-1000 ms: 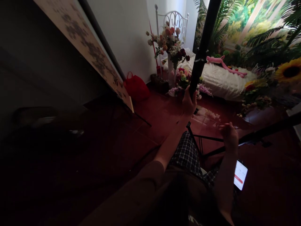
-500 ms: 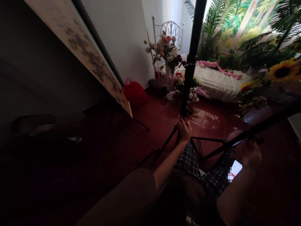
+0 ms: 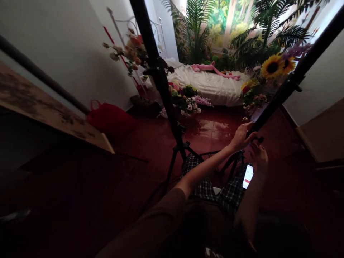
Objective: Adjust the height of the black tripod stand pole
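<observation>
Two black stands rise in front of me, a left stand (image 3: 163, 84) and a right stand (image 3: 285, 91), both leaning in view. My left hand (image 3: 240, 138) reaches across to the right stand, with its pole between thumb and fingers. Just below it, my right hand (image 3: 259, 156) has its fingers loosely curved and apart, close to a small black knob (image 3: 258, 139) on that stand. Whether those fingertips touch the knob is too dark to tell. A lit phone (image 3: 247, 176) lies on my checkered-clad thigh (image 3: 236, 193), partly behind my right forearm.
Beyond the stands are artificial flowers (image 3: 192, 102), a white-covered bed (image 3: 204, 86) with a pink plush toy (image 3: 215, 68), and palm fronds (image 3: 196, 21). A red bag (image 3: 110, 118) and a painted panel (image 3: 53, 111) are on the left. Tripod legs (image 3: 170, 168) spread over the red floor.
My left hand has gone from the left stand to the right stand. My view has turned right, and the right hand shows more clearly beside the knob.
</observation>
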Tool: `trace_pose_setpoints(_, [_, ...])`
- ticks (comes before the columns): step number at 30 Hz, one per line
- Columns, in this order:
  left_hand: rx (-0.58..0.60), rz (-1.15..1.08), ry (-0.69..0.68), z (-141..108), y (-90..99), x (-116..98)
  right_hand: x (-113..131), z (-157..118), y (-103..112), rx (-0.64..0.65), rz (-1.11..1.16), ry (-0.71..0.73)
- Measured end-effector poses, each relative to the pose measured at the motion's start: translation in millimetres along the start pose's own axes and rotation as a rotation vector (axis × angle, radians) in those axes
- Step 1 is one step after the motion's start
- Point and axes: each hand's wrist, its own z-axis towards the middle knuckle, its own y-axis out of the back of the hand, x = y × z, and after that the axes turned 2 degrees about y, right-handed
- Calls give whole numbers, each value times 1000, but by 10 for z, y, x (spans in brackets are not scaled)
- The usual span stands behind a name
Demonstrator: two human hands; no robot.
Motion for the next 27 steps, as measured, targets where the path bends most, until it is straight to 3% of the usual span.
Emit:
trace_pose_setpoints(4, [-48, -83, 145, 139, -307, -34, 19, 2, 39, 11, 24, 5])
trace_pose_setpoints(8, [-23, -106, 289, 89, -411, 70, 20, 27, 56, 15, 43, 11])
trace_pose_setpoints(16, [-124, -66, 257, 26, -456, 202, 19, 9, -3, 19, 113, -28])
trace_pose_setpoints(19, [-115, -85, 246, 19, -469, 204, 66, 79, 3, 23, 206, -188])
trace_pose_setpoints(23, [-119, -85, 266, 15, -479, 201, 177, 305, 82, 195, 381, -431])
trace_pose_setpoints(27, [-129, -70, 273, 21, -487, 190, 322, 499, 136, 427, 330, -520])
